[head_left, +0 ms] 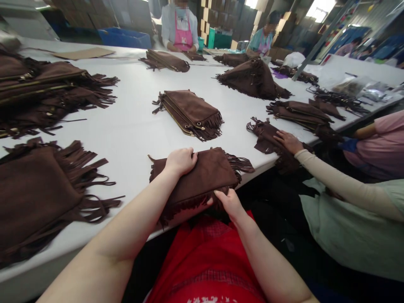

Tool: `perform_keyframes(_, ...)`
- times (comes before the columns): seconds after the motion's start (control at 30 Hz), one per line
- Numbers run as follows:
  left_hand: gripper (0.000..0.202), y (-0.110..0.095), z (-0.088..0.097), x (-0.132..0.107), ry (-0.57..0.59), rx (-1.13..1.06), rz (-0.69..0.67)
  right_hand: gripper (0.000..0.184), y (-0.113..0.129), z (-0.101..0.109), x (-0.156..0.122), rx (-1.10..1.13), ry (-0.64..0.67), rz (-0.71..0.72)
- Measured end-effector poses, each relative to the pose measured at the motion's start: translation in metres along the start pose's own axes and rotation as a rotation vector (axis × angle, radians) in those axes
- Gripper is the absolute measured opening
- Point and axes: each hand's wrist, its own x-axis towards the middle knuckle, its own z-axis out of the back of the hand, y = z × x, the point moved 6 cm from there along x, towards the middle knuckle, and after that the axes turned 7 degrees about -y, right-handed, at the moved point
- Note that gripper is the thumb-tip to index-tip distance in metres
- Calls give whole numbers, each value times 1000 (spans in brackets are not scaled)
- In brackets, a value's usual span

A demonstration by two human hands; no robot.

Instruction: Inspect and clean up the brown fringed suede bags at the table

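A brown fringed bag point(206, 170) lies at the near edge of the table in front of me, with long strips of fringe at its right end and along its near side. My left hand point(181, 161) rests on its far edge, fingers curled and partly hidden. At the near right corner my right hand point(229, 203) grips the bag, thumb on top and the other fingers mostly out of sight. Just beyond is a stack of brown zippered bags point(191, 111) with metal rings and fringe.
On the white table point(126, 122) lie bag piles point(41, 88) at left, a large fringed bag point(34, 181) nearer, and another heap point(254, 80) farther back. At right, a co-worker's hand point(288, 142) touches a brown piece. Two people in pink aprons stand opposite.
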Motion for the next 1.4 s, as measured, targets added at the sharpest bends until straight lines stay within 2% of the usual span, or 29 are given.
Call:
perform_keyframes(0.13,49,-1,1,0,-28,17,-28,39,-6,0,4,-104,4,-50)
perform_keyframes(0.27,49,-1,2,-1,-27,13,-33,34,-18,4,11,-366,8,-111)
perform_keyframes(0.4,47,-1,4,0,-33,29,-39,29,-55,8,10,-452,60,-293)
perform_keyframes(0.53,47,-1,3,0,-47,25,-51,30,-99,15,-5,-509,152,-320)
perform_keyframes(0.63,47,-1,3,0,-42,12,-47,37,-124,29,-15,-547,179,-376)
perform_keyframes(0.7,47,-1,3,0,-35,3,-42,36,-133,39,-17,-600,173,-380)
perform_keyframes(0.87,46,-2,6,-1,-41,15,-41,16,-154,63,-14,-991,126,-295)
perform_keyframes(0.93,45,-2,6,-2,-49,18,-48,15,-158,70,-12,-930,75,-274)
perform_keyframes(1.0,46,-2,5,-1,-56,19,-54,17,-144,77,-6,-733,-37,-188)
perform_keyframes(1.1,46,-1,4,0,-53,24,-48,21,-88,87,2,-411,-282,119)
perform_keyframes(1.13,46,-1,3,0,-49,28,-46,23,-69,88,3,-319,-321,181)
perform_keyframes(1.17,46,-1,3,1,-45,31,-45,26,-54,84,4,-233,-313,197)
perform_keyframes(1.23,46,-1,3,0,-49,38,-42,27,-34,66,6,-81,-189,122)
perform_keyframes(1.33,45,-2,6,-2,-88,44,-47,27,-23,32,5,45,-13,-38)
perform_keyframes(1.4,44,-2,7,-3,-107,45,-55,29,-21,20,6,43,-19,-86)
